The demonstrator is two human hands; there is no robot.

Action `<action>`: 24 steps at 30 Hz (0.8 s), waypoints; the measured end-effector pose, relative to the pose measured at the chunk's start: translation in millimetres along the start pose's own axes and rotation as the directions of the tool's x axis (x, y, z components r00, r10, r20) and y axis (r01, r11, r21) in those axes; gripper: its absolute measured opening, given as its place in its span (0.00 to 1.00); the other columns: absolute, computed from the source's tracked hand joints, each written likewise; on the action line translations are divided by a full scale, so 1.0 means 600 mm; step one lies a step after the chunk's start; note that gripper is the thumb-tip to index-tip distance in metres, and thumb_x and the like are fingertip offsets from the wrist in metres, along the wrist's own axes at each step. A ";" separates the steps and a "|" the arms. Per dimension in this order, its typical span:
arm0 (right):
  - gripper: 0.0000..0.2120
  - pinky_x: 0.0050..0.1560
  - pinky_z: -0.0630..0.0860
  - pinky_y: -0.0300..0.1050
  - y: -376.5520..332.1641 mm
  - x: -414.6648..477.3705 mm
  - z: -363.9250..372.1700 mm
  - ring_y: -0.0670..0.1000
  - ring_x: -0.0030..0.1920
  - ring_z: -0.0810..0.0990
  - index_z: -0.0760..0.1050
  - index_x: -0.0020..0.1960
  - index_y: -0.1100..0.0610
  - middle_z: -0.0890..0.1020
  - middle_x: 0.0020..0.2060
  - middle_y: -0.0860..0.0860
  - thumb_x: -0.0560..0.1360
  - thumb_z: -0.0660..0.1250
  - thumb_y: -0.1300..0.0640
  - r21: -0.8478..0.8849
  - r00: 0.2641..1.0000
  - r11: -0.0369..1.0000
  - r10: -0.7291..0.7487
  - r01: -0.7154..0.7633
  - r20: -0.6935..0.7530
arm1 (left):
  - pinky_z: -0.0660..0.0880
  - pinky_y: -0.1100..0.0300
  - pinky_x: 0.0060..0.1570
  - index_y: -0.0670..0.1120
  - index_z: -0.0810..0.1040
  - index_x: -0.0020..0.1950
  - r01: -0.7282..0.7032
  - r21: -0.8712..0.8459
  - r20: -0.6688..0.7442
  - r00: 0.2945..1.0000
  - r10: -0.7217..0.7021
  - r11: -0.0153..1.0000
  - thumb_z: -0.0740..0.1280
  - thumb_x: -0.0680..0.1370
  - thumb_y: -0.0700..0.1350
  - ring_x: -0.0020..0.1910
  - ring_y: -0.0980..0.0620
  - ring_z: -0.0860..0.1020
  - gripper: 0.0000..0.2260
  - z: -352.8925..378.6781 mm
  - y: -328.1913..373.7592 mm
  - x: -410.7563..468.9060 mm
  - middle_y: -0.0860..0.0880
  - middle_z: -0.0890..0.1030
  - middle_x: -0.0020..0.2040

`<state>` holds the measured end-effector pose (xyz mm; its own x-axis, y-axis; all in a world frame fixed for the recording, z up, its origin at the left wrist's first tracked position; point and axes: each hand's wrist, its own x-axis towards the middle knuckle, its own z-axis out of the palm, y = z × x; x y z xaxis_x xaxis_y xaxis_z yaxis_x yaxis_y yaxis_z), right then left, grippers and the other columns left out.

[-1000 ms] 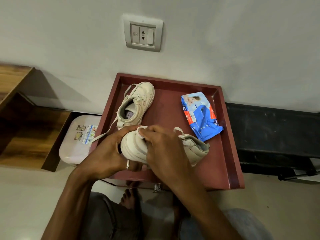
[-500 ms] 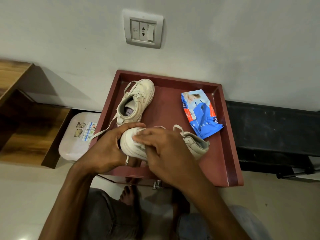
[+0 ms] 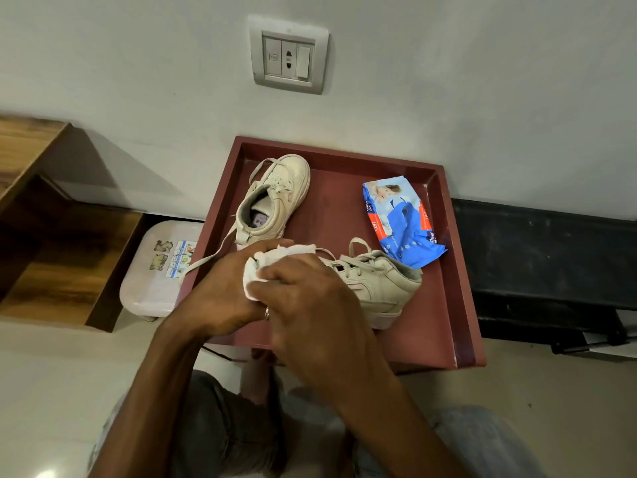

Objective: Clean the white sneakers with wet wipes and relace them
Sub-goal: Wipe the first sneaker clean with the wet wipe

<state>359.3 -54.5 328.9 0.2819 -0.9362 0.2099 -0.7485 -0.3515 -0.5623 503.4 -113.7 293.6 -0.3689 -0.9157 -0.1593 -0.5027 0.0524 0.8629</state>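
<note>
A pale wall (image 3: pixel 482 98) runs across the back with a white socket plate (image 3: pixel 289 56) on it. Below it, from the left, stand a brown wooden shelf (image 3: pixel 51 236), a white plastic box (image 3: pixel 151 281) on the light floor (image 3: pixel 51 374), a dark red tray (image 3: pixel 455 305) with raised edges set against the wall, and a black ledge (image 3: pixel 544 257). In the tray's far left corner the far sneaker (image 3: pixel 275 198) stands upright, toe toward the wall, and its loose lace (image 3: pixel 210 257) trails over the tray's edge toward the box. In front of it the left hand (image 3: pixel 220 294) curls round the toe end of the near sneaker (image 3: pixel 375 284), which lies across the tray with its heel pointing right and its laces threaded. The right hand (image 3: pixel 310 305) lies just beside the left hand, touching it, and its curled fingers hold a white wipe (image 3: pixel 275 257) pressed over the toe, so the toe itself is hidden. A ring (image 3: pixel 267 312) shows where the two hands meet. Just beyond the heel lies the blue pack of wipes (image 3: pixel 401 220), crumpled, near the tray's right edge. The box carries cartoon stickers with print too small to read; the pack has a red strip with "297" on it, and the rest of its writing cannot be made out.
</note>
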 end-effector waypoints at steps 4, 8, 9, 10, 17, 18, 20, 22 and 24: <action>0.12 0.48 0.78 0.49 0.069 -0.023 -0.046 0.49 0.48 0.80 0.86 0.48 0.52 0.82 0.45 0.47 0.71 0.65 0.61 -0.016 0.992 0.998 0.065 -0.067 -0.110 | 0.79 0.62 0.58 0.50 0.77 0.68 0.012 -0.176 0.028 1.000 -0.007 0.984 0.85 0.61 0.40 0.57 0.57 0.83 0.37 -0.010 -0.009 0.008 0.56 0.85 0.57; 0.12 0.50 0.77 0.46 0.066 -0.016 -0.041 0.48 0.48 0.79 0.85 0.52 0.53 0.80 0.45 0.48 0.74 0.64 0.59 0.114 0.990 0.992 0.061 -0.047 -0.126 | 0.80 0.58 0.58 0.49 0.77 0.69 -0.004 -0.184 0.029 1.000 0.009 0.983 0.86 0.60 0.41 0.58 0.55 0.83 0.39 -0.013 -0.016 0.010 0.53 0.85 0.58; 0.12 0.50 0.77 0.47 0.050 -0.012 -0.026 0.49 0.49 0.79 0.85 0.54 0.54 0.80 0.47 0.50 0.75 0.66 0.61 0.094 0.992 0.995 0.034 -0.022 -0.121 | 0.80 0.61 0.57 0.48 0.77 0.69 -0.016 -0.185 0.026 0.999 0.022 0.983 0.84 0.62 0.39 0.58 0.56 0.83 0.37 -0.012 -0.015 0.010 0.53 0.85 0.58; 0.13 0.50 0.76 0.47 0.033 -0.007 -0.010 0.51 0.50 0.78 0.83 0.56 0.54 0.80 0.48 0.50 0.75 0.68 0.64 0.058 0.993 0.998 0.004 0.002 -0.115 | 0.79 0.65 0.56 0.48 0.77 0.69 -0.030 -0.176 0.017 0.999 0.034 0.984 0.82 0.65 0.38 0.58 0.57 0.82 0.34 -0.013 -0.013 0.009 0.54 0.85 0.59; 0.12 0.49 0.75 0.46 0.080 -0.014 -0.023 0.50 0.47 0.78 0.84 0.53 0.54 0.79 0.45 0.49 0.73 0.69 0.65 0.007 0.992 0.999 0.038 -0.038 -0.120 | 0.80 0.58 0.58 0.50 0.81 0.63 0.000 -0.134 0.047 0.999 0.007 0.991 0.86 0.62 0.43 0.55 0.56 0.84 0.31 -0.017 -0.012 0.008 0.54 0.86 0.55; 0.12 0.49 0.75 0.40 0.104 -0.019 -0.036 0.47 0.47 0.78 0.85 0.53 0.54 0.79 0.45 0.48 0.73 0.69 0.65 -0.001 0.987 0.996 0.085 -0.086 -0.136 | 0.80 0.57 0.59 0.51 0.81 0.63 0.013 -0.128 0.052 0.999 -0.007 0.992 0.86 0.62 0.45 0.55 0.57 0.84 0.32 -0.017 -0.012 0.008 0.55 0.86 0.55; 0.12 0.50 0.71 0.27 0.149 -0.027 -0.057 0.42 0.46 0.77 0.85 0.53 0.54 0.80 0.44 0.46 0.73 0.71 0.66 -0.022 0.962 0.980 0.190 -0.198 -0.195 | 0.79 0.54 0.62 0.52 0.80 0.65 0.018 -0.114 0.054 0.998 -0.012 0.993 0.86 0.61 0.49 0.57 0.57 0.83 0.34 -0.018 -0.013 0.011 0.56 0.86 0.56; 0.13 0.51 0.69 0.23 0.162 -0.025 -0.063 0.42 0.48 0.78 0.85 0.53 0.54 0.82 0.45 0.48 0.72 0.71 0.67 -0.018 0.940 0.965 0.252 -0.263 -0.228 | 0.78 0.52 0.63 0.52 0.79 0.66 0.024 -0.124 0.052 0.998 -0.018 0.992 0.86 0.60 0.52 0.58 0.57 0.83 0.36 -0.018 -0.013 0.011 0.56 0.85 0.57; 0.13 0.55 0.72 0.29 0.139 -0.017 -0.045 0.44 0.50 0.79 0.85 0.53 0.56 0.82 0.46 0.49 0.73 0.68 0.66 -0.040 0.952 0.973 0.213 -0.227 -0.222 | 0.78 0.52 0.63 0.52 0.79 0.67 0.029 -0.130 0.046 0.999 -0.023 0.991 0.86 0.58 0.55 0.58 0.57 0.83 0.39 -0.018 -0.015 0.011 0.56 0.85 0.57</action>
<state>278.0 -74.0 301.3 -0.0243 -0.9659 0.2577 -0.8164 -0.1296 -0.5628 514.1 -124.3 290.2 -0.3926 -0.8975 -0.2009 -0.4074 -0.0261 0.9129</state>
